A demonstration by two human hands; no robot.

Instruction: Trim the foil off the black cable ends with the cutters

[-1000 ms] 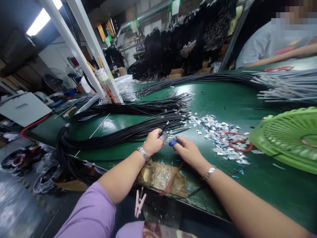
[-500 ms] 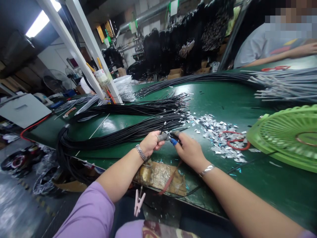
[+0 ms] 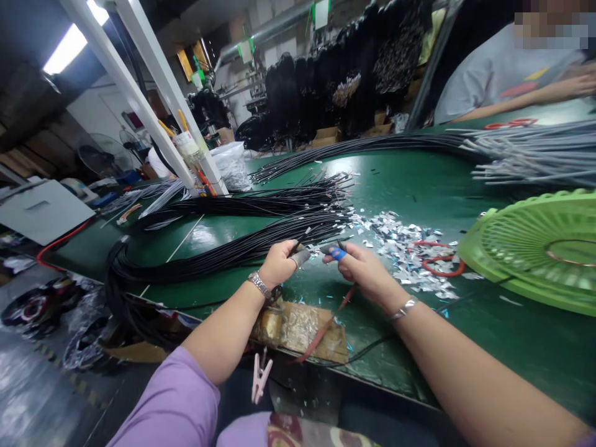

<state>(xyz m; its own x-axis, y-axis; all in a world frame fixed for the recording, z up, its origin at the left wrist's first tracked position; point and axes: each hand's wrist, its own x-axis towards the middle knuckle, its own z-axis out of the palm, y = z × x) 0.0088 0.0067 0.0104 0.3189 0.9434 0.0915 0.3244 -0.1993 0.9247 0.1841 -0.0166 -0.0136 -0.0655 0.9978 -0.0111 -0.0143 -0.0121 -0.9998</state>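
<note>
Near the middle of the table, my left hand (image 3: 279, 266) is closed in a pinch on a black cable (image 3: 296, 248); a grey cover is on one finger. To its right, my right hand (image 3: 361, 266) is also closed, with grey and blue coverings on its fingertips. Something small and dark shows at its fingers, but I cannot make out what. A small gap lies between the two hands. Just behind them lies a bundle of black cables (image 3: 233, 248), its cut ends pointing right. Silvery foil scraps (image 3: 400, 242) are scattered beyond my right hand.
A green slatted fan cover (image 3: 526, 254) stands at the right, by red-handled scissors (image 3: 442, 267). Grey cables (image 3: 526, 152) lie behind it, near a co-worker in grey (image 3: 488, 81). A taped cardboard piece (image 3: 307, 329) and a pink clothespin (image 3: 261, 377) are at the front edge.
My hands have drawn apart; the right one has moved right and turned, so its blue fingertip covering shows more. My left hand has shifted slightly left. The whole view has shifted a little.
</note>
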